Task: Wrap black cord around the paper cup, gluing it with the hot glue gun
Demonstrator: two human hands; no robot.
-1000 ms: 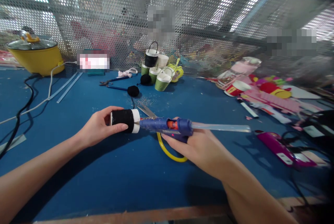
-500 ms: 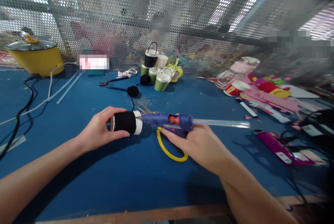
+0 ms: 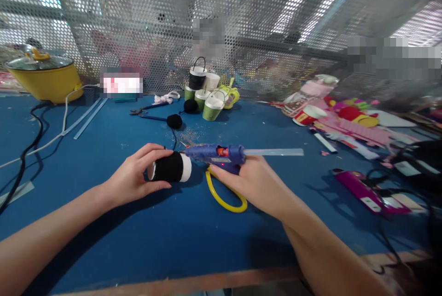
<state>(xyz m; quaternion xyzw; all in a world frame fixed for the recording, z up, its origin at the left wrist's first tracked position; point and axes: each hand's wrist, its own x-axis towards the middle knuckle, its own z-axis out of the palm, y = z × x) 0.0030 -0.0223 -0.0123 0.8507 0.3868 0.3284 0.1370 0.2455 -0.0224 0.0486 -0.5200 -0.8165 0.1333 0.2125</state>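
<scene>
**Glue gun parked right at the rim of a yarn-wrapped cup**

Paper cup (image 3: 171,167) is held on its side low over the blue table (image 3: 103,240), roughly mid-frame. It is gripped by the left hand (image 3: 133,178), with the fingers curled over the top and the thumb tucked underneath. Whether it's actually resting on the tabletop can't be told.

The blue glue gun (image 3: 216,153) is clasped in the right hand (image 3: 253,181), which is closed snugly round the handle. A clear glue stick (image 3: 274,152) sticks out the back. The nozzle is pointed at the cup's white rim band, and actual contact can't be made out. A yellow loop (image 3: 224,197) is lying just under that hand.

Progress-wise, most of the cup body looks covered in black yarn already, while the white band is left bare. A strand seems to run from it back to the black yarn ball (image 3: 174,121). No handle is seen on it, unlike the black handled cup (image 3: 197,77) stacked with the green cups (image 3: 211,108) by the mesh panel (image 3: 241,10). So it's judged partly finished.

Pliers (image 3: 148,112) and a yellow pot (image 3: 44,79) are parked further back.
</scene>
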